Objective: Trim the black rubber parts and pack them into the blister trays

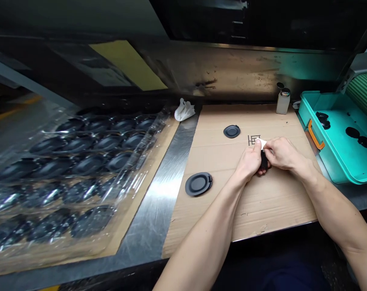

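Your left hand (250, 161) and right hand (281, 153) pinch a small black part (264, 161) and white wipe (261, 142) above the cardboard sheet (262, 202), which shields the desk (159, 198).

Your left hand (250, 161) and right hand (281, 153) hide most of the black part (264, 161) and the white scrap (261, 142) pinched between them. You can't make out the stamped mark (252, 140) on the cardboard (256, 202). The teal tray (329, 161) runs off the right edge.
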Available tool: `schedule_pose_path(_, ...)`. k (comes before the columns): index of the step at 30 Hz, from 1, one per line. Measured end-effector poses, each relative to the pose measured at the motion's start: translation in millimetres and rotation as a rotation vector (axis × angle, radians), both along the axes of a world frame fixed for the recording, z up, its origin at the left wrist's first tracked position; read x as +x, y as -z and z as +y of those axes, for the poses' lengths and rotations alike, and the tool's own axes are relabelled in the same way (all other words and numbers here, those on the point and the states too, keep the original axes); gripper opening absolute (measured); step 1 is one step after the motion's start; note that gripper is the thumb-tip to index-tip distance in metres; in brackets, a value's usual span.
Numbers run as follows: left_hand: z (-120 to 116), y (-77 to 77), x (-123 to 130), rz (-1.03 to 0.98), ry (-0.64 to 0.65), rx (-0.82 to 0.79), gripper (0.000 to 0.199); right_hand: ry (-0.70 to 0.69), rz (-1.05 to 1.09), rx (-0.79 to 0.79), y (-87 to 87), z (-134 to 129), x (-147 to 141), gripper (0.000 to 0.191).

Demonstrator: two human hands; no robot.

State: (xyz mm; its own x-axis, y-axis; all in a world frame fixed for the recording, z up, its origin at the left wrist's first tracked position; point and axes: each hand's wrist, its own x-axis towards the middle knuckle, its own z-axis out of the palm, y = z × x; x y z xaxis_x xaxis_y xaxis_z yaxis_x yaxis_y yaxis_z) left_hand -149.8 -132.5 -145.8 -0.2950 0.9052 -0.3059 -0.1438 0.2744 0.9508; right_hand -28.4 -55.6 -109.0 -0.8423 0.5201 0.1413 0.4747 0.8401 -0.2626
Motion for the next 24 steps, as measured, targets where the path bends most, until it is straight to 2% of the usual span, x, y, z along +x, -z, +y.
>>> schedule_pose_path(8,-0.5,2.0,2.4,0.090,-0.002,-0.002,0.070,0.018,-0.072,0.020,-7.7,-5.0,0.8,0.025)
schedule_pose_path(12,-0.6,2.5,2.8,0.114,0.002,-0.009,0.072,0.048,-0.133,-0.027,-8.7,-4.5,1.1,0.025)
schedule_pose_path(20,1.0,6.1,1.5,0.078,0.013,0.027,0.071,0.049,-0.100,-0.106,-6.7,-1.0,3.2,0.025)
schedule_pose_path(24,1.0,6.4,2.1,0.060,0.001,0.017,0.071,0.043,-0.053,-0.090,-6.0,-1.1,2.7,0.024)
